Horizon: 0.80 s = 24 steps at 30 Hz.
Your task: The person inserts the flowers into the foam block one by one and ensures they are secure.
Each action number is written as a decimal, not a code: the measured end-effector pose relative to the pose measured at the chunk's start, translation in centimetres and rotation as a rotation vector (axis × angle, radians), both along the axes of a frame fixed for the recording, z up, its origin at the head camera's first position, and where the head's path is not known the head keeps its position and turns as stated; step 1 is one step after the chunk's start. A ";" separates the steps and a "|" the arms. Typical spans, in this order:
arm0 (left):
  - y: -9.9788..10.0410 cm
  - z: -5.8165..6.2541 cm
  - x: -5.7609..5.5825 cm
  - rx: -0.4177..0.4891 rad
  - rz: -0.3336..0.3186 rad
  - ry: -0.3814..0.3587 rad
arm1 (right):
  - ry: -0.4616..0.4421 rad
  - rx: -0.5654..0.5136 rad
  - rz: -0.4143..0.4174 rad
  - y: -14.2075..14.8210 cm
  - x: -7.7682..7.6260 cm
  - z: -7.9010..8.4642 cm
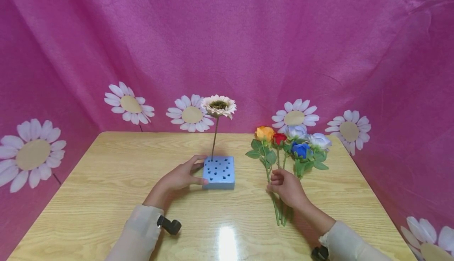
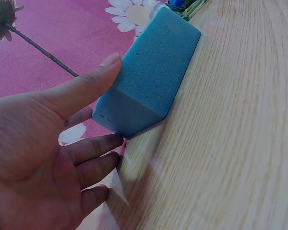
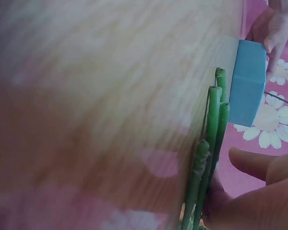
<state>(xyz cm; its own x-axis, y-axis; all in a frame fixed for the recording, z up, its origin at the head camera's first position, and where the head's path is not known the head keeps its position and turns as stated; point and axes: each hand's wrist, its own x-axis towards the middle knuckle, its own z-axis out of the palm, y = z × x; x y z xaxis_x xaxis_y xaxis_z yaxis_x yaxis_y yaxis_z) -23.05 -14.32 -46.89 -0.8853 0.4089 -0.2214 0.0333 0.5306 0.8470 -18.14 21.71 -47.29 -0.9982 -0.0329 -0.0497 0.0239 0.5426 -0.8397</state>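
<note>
A light blue foam block point(image 1: 218, 186) dotted with holes sits mid-table. One cream, daisy-like flower point(image 1: 219, 106) stands upright in a hole near its back left corner. My left hand point(image 1: 179, 176) holds the block's left end, its thumb on the front face and the index finger partly hidden behind; the other fingers point(image 2: 93, 168) spread beside the corner. My right hand point(image 1: 291, 190) is over the green stems point(image 3: 213, 120) of flowers lying to the right, fingers at the stems and thumb held apart. Their heads include an orange rose point(image 1: 265, 134), a red rose point(image 1: 279, 138) and a blue flower point(image 1: 300, 150).
Pale lilac blooms point(image 1: 320, 140) and green leaves point(image 1: 320, 165) lie at the back right of the wooden table point(image 1: 106, 182). A magenta cloth point(image 1: 227, 48) printed with large white daisies hangs around the back and sides. Black cameras point(image 1: 169, 225) are worn on both wrists.
</note>
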 end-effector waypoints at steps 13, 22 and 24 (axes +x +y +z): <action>0.0 0.0 0.1 0.014 -0.005 0.015 | 0.021 0.046 0.021 0.0 -0.3 -0.4; 0.1 -0.1 0.2 0.014 -0.010 0.037 | 0.035 0.112 0.055 -0.1 -0.5 -0.2; 0.1 -0.1 0.3 0.014 -0.009 0.038 | 0.036 0.116 0.055 -0.1 -0.6 -0.2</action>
<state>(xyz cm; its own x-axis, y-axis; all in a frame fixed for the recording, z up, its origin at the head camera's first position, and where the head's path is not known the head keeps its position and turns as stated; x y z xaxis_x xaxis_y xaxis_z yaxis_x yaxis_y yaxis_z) -22.79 -14.21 -47.02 -0.8892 0.4199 -0.1816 0.0708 0.5185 0.8521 -18.73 21.58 -47.49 -0.9962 -0.0841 -0.0206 -0.0377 0.6359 -0.7709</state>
